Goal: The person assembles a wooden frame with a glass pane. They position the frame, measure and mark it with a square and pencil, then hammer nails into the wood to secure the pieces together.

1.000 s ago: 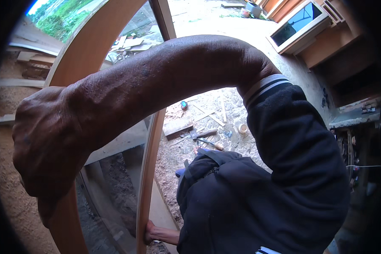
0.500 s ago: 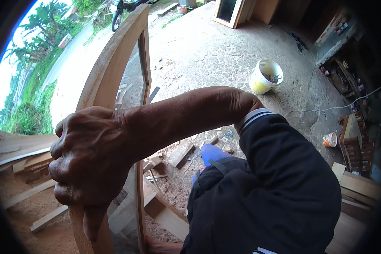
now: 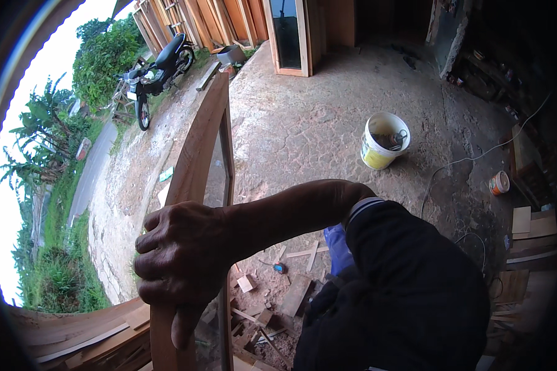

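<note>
Our left hand has gone out of view, grip untellable; only our right hand visibly steadies the wooden frame, fingers and thumb pinching its edge, to our left.

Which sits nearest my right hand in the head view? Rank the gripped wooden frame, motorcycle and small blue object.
1. Wooden frame: gripped in the right hand.
2. Small blue object: to its right.
3. Motorcycle: far off, upper left.

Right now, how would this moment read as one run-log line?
right hand: gripping wooden frame | left hand: out of view | white bucket: on floor
</note>
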Motion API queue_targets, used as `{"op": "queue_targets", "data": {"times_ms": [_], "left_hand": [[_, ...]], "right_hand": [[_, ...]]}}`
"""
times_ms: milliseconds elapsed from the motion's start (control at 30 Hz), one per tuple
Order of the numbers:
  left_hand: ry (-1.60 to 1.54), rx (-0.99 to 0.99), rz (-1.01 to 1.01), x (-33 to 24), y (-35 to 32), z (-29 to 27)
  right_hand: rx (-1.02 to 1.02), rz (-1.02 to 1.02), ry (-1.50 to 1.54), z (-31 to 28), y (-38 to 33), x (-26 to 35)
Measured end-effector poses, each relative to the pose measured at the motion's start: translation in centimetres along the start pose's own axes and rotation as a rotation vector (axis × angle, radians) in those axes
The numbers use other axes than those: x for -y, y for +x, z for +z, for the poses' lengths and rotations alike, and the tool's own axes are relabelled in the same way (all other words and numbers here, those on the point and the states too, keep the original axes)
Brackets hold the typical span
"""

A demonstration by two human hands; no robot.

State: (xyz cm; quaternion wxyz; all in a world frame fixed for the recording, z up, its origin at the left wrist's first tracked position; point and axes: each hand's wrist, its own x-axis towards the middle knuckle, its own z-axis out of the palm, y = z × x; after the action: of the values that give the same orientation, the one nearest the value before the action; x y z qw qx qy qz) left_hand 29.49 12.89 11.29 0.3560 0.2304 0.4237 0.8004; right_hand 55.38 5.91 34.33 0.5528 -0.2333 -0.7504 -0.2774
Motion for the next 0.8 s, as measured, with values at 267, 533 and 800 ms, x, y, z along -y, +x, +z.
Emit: {"op": "queue_targets", "data": {"times_ms": [267, 533, 800], "left_hand": [[-0.004, -0.034, -0.03, 14.8, -2.8, 22.4], [0.036, -0.041, -0.029, 24.6, -2.8, 40.2], [0.034, -0.039, -0.022, 39.2, 1.8, 56.5]], "right_hand": [[0.105, 0.113, 0.068, -6.0, -8.0, -24.0], [0.204, 0.13, 0.075, -7.4, -9.9, -42.7], [0.232, 0.129, 0.121, -1.6, -15.3, -59.8]]}}
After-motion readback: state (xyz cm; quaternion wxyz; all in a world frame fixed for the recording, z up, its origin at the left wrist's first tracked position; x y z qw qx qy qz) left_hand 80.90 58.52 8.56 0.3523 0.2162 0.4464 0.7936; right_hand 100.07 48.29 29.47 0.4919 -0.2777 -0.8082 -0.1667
